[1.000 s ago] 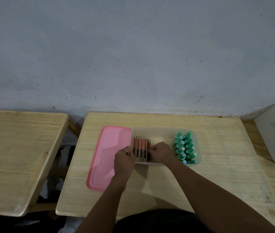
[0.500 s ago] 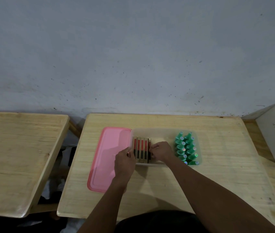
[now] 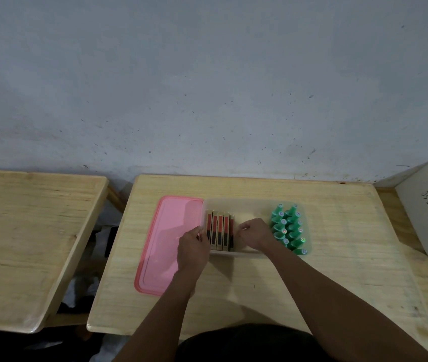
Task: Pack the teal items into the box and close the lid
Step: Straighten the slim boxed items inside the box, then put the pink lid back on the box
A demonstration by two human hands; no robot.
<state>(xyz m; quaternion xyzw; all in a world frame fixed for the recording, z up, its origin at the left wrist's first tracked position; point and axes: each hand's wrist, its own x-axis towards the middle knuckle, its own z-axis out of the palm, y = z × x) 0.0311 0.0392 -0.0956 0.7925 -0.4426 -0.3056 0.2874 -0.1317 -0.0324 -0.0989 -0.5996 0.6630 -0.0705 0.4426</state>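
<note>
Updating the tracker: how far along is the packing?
Done: teal bottles stand in the clear box's right end. In hand: left hand and right hand flank the red-and-gold cartons at its left end. Remaining: pink lid lies on the table beside the box, not fitted.

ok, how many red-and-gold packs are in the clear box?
5 red-and-gold packs, side by side in one row at the left end of the clear box. The right grip may hide another.
</note>
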